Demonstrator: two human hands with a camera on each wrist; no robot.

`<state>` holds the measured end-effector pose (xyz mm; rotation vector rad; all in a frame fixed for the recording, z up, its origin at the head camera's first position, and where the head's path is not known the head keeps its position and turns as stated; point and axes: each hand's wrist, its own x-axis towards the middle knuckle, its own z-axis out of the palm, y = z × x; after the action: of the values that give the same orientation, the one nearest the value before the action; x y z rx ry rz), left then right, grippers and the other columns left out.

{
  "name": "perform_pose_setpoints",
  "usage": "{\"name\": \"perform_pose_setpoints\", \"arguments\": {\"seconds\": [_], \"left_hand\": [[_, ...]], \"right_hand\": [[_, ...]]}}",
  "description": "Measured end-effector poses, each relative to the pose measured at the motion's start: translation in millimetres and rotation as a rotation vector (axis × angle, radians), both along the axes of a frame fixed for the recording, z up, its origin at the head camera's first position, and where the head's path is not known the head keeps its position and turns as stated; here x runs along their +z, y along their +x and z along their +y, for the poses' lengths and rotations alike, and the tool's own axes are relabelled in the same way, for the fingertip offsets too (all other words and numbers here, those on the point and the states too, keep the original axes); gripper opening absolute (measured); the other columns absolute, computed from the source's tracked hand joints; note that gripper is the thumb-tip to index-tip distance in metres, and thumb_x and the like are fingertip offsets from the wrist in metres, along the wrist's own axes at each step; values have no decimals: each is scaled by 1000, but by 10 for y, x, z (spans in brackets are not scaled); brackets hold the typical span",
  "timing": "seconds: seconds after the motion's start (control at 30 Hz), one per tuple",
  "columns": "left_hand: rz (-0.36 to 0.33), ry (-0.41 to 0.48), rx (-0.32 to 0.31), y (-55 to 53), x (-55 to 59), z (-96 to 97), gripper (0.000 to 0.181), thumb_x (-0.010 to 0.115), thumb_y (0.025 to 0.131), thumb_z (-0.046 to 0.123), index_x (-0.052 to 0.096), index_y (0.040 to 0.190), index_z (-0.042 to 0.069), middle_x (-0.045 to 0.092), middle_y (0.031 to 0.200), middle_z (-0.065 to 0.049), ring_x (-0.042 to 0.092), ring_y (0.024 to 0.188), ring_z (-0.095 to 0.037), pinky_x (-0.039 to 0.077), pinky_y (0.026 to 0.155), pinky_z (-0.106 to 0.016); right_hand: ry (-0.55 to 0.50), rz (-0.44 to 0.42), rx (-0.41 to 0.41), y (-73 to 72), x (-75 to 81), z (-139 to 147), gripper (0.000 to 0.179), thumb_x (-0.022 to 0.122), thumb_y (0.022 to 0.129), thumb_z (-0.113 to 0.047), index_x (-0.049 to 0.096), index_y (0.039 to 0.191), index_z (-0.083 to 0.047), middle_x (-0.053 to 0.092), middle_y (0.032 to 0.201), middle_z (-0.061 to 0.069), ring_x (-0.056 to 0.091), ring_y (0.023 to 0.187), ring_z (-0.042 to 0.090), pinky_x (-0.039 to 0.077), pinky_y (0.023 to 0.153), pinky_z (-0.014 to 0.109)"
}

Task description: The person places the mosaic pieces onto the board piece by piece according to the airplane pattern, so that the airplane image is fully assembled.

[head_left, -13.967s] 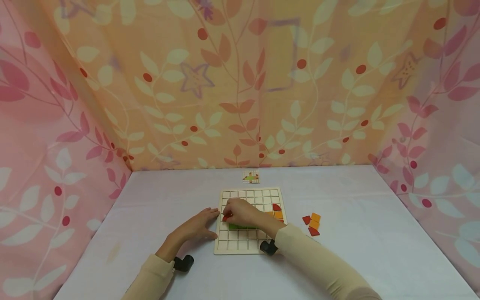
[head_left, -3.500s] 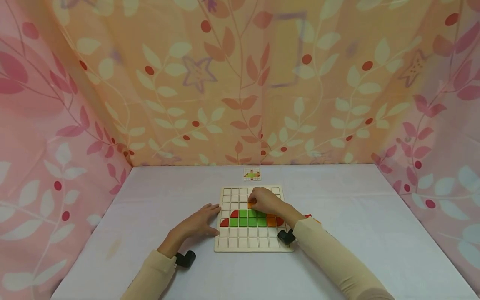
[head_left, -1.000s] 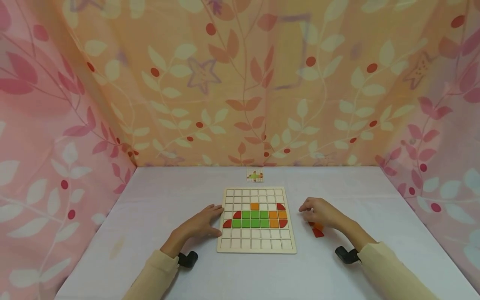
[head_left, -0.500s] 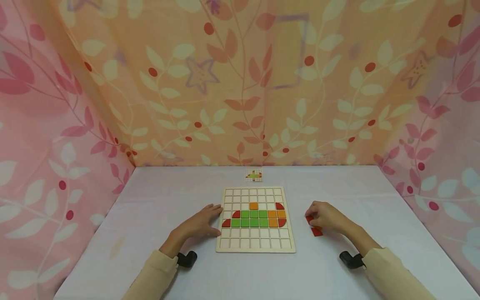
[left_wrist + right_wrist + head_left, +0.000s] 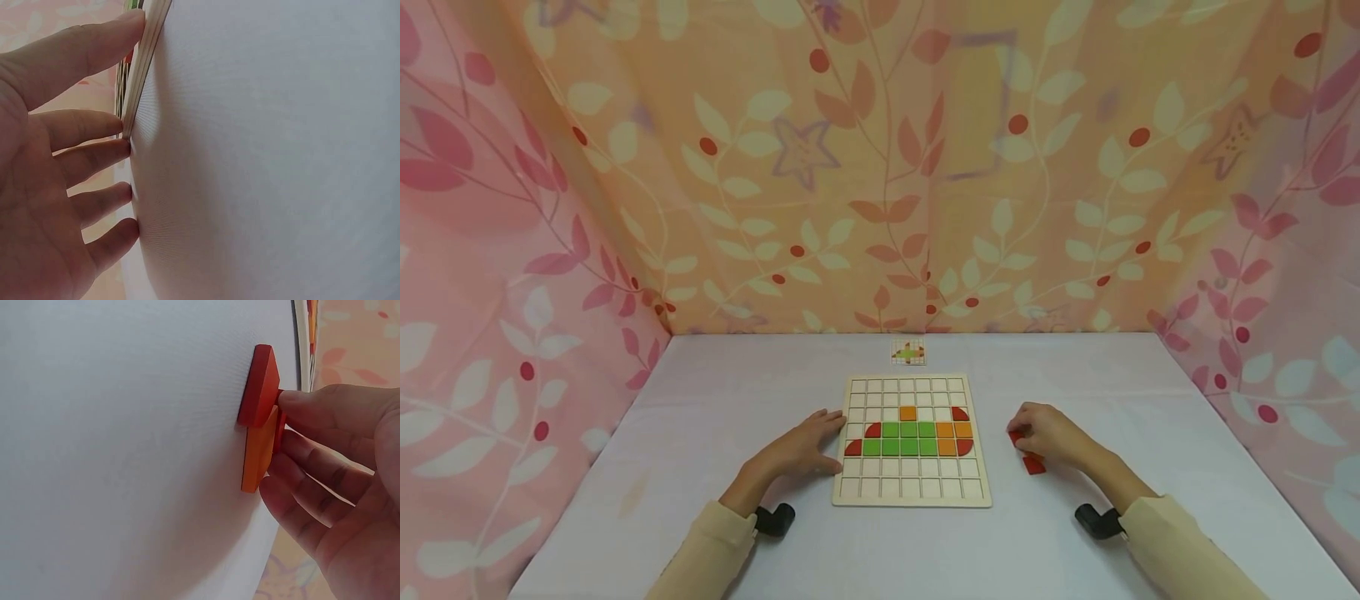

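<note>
My right hand (image 5: 1052, 435) is over the loose tiles right of the wooden grid board (image 5: 910, 490). In the right wrist view its thumb and fingertips pinch a red tile (image 5: 280, 430). Right beside that lie an orange tile (image 5: 257, 456) and a second red tile with a curved edge (image 5: 257, 387). My left hand (image 5: 797, 446) rests at the board's left side, fingers extended and spread, thumb and fingertips at its edge (image 5: 140, 81). On the board, green squares (image 5: 909, 447) fill the middle, with orange squares (image 5: 947, 447) and red rounded tiles (image 5: 853, 448) around them.
A small picture card (image 5: 908, 352) with a coloured grid figure lies behind the board. The white-covered table (image 5: 760, 375) ends at a patterned curtain (image 5: 775, 208) at the back and pink cloth on both sides.
My right hand has set an orange square above the green ones, left the board and come to the loose tiles, where it now pinches a red one. My left hand stays at the edge.
</note>
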<state>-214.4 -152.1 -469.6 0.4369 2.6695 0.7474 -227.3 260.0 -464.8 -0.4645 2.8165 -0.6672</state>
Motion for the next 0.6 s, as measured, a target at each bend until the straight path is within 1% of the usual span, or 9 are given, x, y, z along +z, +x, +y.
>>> {"name": "perform_pose_setpoints", "arguments": {"seconds": [0.2,0.43,0.6], "left_hand": [[-3,0,2,3,12,6,81,83,77,21,44,146,8,38,157,-9,21,150,-36,26,117,-57],[1,5,-4,-1,3,0,81,83,77,20,44,146,7,37,157,-9,21,149,-36,26,117,-57],[5,3,-6,3,4,-2,81,83,76,19,45,145,6,39,156,-10,23,148,-37,27,116,-57]], "right_hand": [[8,9,1,-6,1,-15,18,73,81,-6,75,99,-5,64,95,1,56,86,15,56,80,36],[9,-11,-9,1,12,-28,20,75,80,-7,75,100,-5,64,95,1,56,87,16,56,81,37],[29,-4,-9,4,6,-46,21,77,79,-9,75,100,-6,63,95,0,55,87,15,55,81,37]]}}
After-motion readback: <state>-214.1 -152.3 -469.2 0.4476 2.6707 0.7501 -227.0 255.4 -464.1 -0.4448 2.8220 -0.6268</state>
